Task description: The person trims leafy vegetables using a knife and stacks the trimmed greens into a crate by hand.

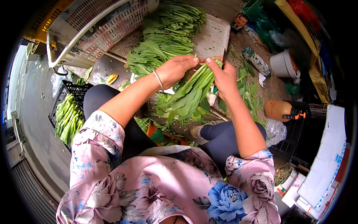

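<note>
A bunch of leafy greens (192,91) hangs between my two hands, stems up and broad leaves pointing down toward my lap. My right hand (225,76) is closed around the stems, thumb on top. My left hand (174,71), with a bracelet on its wrist, is closed at the stem ends, fingertips pinched on them; its fingers are partly hidden. Just beyond lies a large pile of the same greens (164,43) on a white board (214,37), stems toward the right.
A tall white plastic basket (100,31) stands at the upper left. A black crate (61,95) with more greens (69,117) is beside my left leg. Loose leaves litter the ground. On the right are a white bucket (282,64), an orange-brown bottle (278,110) and a white foam box (324,160).
</note>
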`<control>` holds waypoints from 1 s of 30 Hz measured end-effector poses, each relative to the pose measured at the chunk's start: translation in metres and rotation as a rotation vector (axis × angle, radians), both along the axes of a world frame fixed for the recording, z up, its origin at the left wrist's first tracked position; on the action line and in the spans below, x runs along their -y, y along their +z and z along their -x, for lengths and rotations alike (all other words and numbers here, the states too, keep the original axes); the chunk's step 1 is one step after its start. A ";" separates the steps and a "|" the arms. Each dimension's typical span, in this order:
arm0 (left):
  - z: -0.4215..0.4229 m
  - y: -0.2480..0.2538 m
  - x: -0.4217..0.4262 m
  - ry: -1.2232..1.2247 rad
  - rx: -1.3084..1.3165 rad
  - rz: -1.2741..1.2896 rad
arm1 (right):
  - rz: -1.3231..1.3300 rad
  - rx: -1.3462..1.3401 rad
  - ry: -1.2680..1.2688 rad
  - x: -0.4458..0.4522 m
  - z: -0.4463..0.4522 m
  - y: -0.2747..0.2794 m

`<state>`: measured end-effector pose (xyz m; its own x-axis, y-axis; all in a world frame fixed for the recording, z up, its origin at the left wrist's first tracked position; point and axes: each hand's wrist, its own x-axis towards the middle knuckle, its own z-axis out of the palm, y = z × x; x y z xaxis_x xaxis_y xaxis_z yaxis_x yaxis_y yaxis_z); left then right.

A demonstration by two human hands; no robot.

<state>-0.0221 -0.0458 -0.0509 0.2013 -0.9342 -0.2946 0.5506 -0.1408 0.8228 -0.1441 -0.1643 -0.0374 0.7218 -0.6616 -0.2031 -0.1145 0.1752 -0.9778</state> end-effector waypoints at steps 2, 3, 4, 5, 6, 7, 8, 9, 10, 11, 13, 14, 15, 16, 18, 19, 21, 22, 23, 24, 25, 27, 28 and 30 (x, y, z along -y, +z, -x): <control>-0.001 0.002 0.001 0.072 0.103 -0.087 | 0.060 -0.019 0.076 0.000 0.004 0.001; 0.000 0.004 0.001 0.088 0.102 -0.087 | 0.060 -0.018 0.091 -0.002 0.006 0.000; 0.001 0.008 -0.001 0.014 0.085 -0.056 | 0.047 -0.036 0.104 -0.004 0.007 -0.001; 0.002 0.010 -0.001 -0.062 0.070 -0.024 | 0.033 -0.052 0.116 -0.006 0.007 -0.002; 0.008 0.007 0.000 -0.048 0.099 0.135 | 0.046 -0.055 0.135 -0.008 0.006 -0.003; 0.010 0.004 0.001 -0.099 0.091 0.215 | 0.045 -0.054 0.147 -0.008 0.006 -0.002; 0.012 0.001 0.002 -0.101 0.095 0.215 | 0.008 -0.052 0.110 -0.010 0.006 0.000; 0.014 0.002 0.002 -0.102 0.099 0.214 | -0.029 -0.050 0.075 -0.012 0.006 0.002; 0.013 0.001 0.002 -0.125 0.059 0.247 | -0.052 -0.046 0.072 -0.012 0.005 0.003; 0.016 0.000 0.002 -0.113 0.036 0.246 | -0.095 -0.030 0.047 -0.012 0.005 0.005; 0.019 0.001 0.004 -0.114 0.127 0.242 | -0.162 -0.079 0.050 -0.010 0.007 0.011; 0.018 0.001 0.003 -0.121 0.325 0.247 | -0.153 -0.065 0.035 -0.010 0.007 0.009; 0.020 -0.001 0.005 -0.121 0.432 0.205 | -0.135 -0.086 0.104 -0.005 0.009 0.007; 0.023 -0.002 0.007 -0.123 0.452 0.194 | -0.104 -0.089 0.079 -0.005 0.009 0.003; 0.023 0.000 0.007 -0.188 0.516 0.202 | -0.045 -0.121 0.071 -0.003 0.007 0.000; 0.026 0.002 0.005 -0.192 0.540 0.074 | -0.002 -0.141 0.031 -0.002 0.009 0.002; 0.028 0.002 0.004 -0.170 0.650 0.108 | 0.062 -0.198 -0.072 0.002 0.008 0.004; 0.029 -0.001 0.007 -0.158 0.652 0.104 | 0.063 -0.197 -0.060 0.002 0.008 0.003; 0.030 -0.006 0.011 -0.167 0.709 0.105 | 0.085 -0.163 -0.081 0.001 0.008 0.002; 0.029 -0.004 0.014 -0.177 0.768 0.104 | 0.107 -0.127 -0.104 0.001 0.008 0.002; 0.029 -0.004 0.015 -0.167 0.772 0.102 | 0.110 -0.123 -0.093 0.002 0.008 0.001; 0.032 -0.002 0.017 -0.185 0.758 0.019 | 0.188 -0.190 -0.081 0.004 0.011 0.000; 0.038 -0.013 0.020 0.044 0.845 0.161 | 0.154 -0.133 -0.081 0.004 0.011 0.003; 0.035 -0.019 0.029 0.104 0.581 0.189 | 0.097 -0.083 -0.083 0.008 0.014 0.020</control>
<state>-0.0575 -0.0746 -0.0701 0.3717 -0.9265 0.0592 0.0080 0.0669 0.9977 -0.1583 -0.1720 -0.0176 0.6472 -0.7376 -0.1923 -0.1851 0.0926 -0.9783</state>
